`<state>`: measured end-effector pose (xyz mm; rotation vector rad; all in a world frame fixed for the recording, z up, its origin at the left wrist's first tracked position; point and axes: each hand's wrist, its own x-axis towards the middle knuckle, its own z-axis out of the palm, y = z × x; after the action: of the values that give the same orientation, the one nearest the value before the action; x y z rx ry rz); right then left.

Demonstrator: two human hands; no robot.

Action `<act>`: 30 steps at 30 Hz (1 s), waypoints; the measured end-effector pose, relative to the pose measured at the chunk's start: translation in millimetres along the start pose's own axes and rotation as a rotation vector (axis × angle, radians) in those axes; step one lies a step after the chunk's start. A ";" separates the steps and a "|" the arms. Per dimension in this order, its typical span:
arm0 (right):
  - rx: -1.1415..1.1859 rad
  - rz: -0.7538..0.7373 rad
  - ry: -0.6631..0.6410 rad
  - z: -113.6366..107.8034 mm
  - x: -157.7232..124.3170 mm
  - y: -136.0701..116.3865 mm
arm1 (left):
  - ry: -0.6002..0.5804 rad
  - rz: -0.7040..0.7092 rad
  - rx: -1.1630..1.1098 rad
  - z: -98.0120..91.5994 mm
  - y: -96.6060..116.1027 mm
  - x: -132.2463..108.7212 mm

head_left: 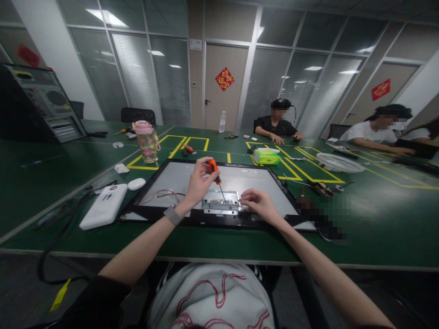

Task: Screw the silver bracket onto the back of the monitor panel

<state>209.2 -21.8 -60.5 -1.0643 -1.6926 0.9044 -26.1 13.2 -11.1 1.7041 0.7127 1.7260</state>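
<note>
My left hand grips an orange and black screwdriver by its handle, the shaft slanting down to the right. Its tip meets a metal bracket fixed near the lower middle of a flat display panel. This panel has a grey back and a black frame, and lies flat on the table. At the bracket's right end is my right hand, thumb and fingertips pinched together at its edge. Whatever those fingertips hold is too small to make out. Thin wires run across the panel's left side.
Left of the panel lie a white power bank and a white oval case. Behind them stands a pink-lidded bottle. A green tissue pack sits beyond the panel. People sit across the green table; a computer tower stands far left.
</note>
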 end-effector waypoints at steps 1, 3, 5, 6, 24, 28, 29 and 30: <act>-0.023 0.013 0.009 -0.5 -0.4 -1.2 | 0.003 0.004 0.006 0.0 -0.2 0.1; -0.056 0.036 0.022 -2.4 -1.1 -4.0 | 0.007 0.015 0.021 -0.1 -0.3 0.3; -0.050 0.054 0.026 -5.0 -1.4 -6.1 | 0.008 0.023 0.032 -0.2 0.0 0.4; -0.039 0.057 0.022 -6.2 -1.5 -6.8 | 0.009 0.023 0.034 -0.3 0.2 0.4; -0.342 -0.413 -0.082 11.4 -6.2 -11.8 | 0.011 0.016 0.023 -0.6 2.5 -0.5; -0.430 -0.463 -0.114 12.2 -4.9 -10.5 | 0.008 0.012 0.019 -0.6 2.3 -0.8; -0.464 -0.491 -0.142 12.4 -4.1 -10.3 | 0.003 0.013 0.019 -0.7 2.3 -0.9; -0.501 -0.529 -0.178 12.7 -3.0 -10.3 | 0.001 0.013 0.020 -0.7 2.3 -1.0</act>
<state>195.2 -29.7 -56.2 -0.7861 -2.2746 0.2407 -26.9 10.9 -10.1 1.7253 0.7233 1.7342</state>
